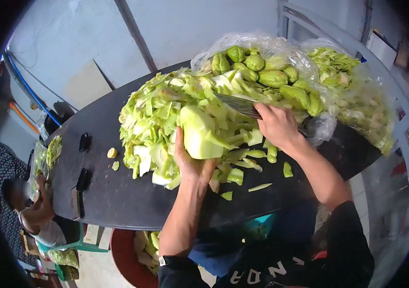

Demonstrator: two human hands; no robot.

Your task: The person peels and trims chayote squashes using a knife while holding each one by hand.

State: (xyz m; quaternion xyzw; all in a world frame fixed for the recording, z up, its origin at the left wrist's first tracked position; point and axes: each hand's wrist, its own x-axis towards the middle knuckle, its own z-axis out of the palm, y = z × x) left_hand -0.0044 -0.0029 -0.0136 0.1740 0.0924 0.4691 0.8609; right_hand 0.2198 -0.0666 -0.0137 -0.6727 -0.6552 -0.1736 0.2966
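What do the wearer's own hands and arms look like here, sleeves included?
Both the left hand and right hand are ungloved, with bare forearms. The left sleeve and right sleeve are black and short, ending around the elbows. A small white mark sits at the left hem. The black shirt bears large white letters.

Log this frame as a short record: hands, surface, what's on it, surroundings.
left hand: holding a large, rounded, pale-green vegetable
right hand: gripping a wide, grey-bladed knife
surface: black table
pile: light-green peelings
beside pile: whole, green, pear-shaped vegetables, clear plastic film around them
below table edge: round, red tub
background: seated person, far left of view
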